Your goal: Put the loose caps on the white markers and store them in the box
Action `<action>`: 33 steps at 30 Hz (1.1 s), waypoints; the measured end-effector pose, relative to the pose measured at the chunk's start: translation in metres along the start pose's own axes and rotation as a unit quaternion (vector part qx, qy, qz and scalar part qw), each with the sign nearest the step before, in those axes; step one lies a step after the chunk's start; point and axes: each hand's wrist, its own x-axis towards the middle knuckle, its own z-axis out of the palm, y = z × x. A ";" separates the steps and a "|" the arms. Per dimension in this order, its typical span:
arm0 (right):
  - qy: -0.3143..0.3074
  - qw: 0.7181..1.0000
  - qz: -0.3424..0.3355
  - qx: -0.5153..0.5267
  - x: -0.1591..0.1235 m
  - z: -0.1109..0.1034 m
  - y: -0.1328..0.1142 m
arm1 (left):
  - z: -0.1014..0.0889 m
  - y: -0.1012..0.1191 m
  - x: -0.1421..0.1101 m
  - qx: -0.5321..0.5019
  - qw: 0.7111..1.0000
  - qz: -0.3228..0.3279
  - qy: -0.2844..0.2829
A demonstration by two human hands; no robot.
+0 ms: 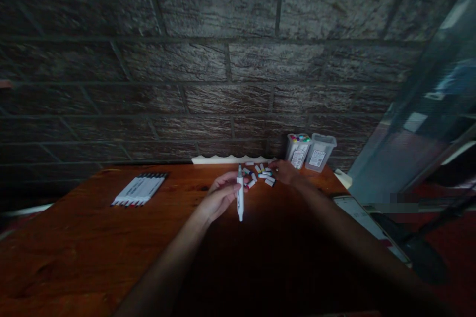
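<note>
My left hand [219,198] is closed around a white marker pen [240,198], held upright above the table with its uncapped grey tip upward. Just beyond it on the tabletop lies a loose group of small marker caps [269,182], white with coloured ends. My right hand [286,173] reaches in at the right edge of these caps, its fingers bent and close together. Whether a cap is between those fingertips is too dark and small to make out. To the left, a row of several white markers [139,190] lies side by side.
Against the brick wall [253,59] stand a clear container of coloured-end markers [297,153] and another clear container [322,153]. A white wavy-edged strip [234,159] runs along the back of the wooden table [74,237]. A framed white board [368,223] is at the right edge.
</note>
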 end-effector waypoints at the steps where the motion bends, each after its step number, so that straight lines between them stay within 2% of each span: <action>1: -0.013 1.000 -0.001 -0.014 0.002 -0.001 0.000 | 0.001 0.000 0.000 -0.003 1.000 0.001 -0.002; 7: -0.046 0.996 0.014 -0.074 0.009 -0.007 0.001 | 0.001 -0.002 0.001 -0.004 1.000 -0.005 -0.008; 14: -0.067 0.993 0.015 -0.093 0.018 -0.007 0.000 | -0.004 -0.006 0.003 -0.001 1.000 -0.014 0.001; 19: -0.040 0.998 0.005 -0.057 0.013 -0.014 -0.004 | -0.009 -0.005 0.006 -0.019 1.000 -0.014 0.007; 22: 0.000 1.000 0.001 -0.015 -0.006 -0.021 -0.002 | -0.010 -0.005 0.007 -0.016 1.000 -0.017 0.007; 24: 0.044 0.998 -0.007 0.048 -0.027 -0.020 0.001 | -0.009 -0.005 0.007 -0.005 1.000 -0.030 0.008; 26: 0.125 0.964 -0.017 0.233 -0.049 -0.014 0.003 | -0.006 -0.006 0.007 0.012 0.998 -0.053 0.009; 28: 0.172 0.921 -0.011 0.350 -0.067 -0.007 0.001 | -0.003 -0.008 0.006 0.026 0.997 -0.074 0.011; 33: 0.182 0.838 0.021 0.513 -0.079 -0.006 -0.010 | 0.002 -0.015 0.005 0.046 0.994 -0.097 0.010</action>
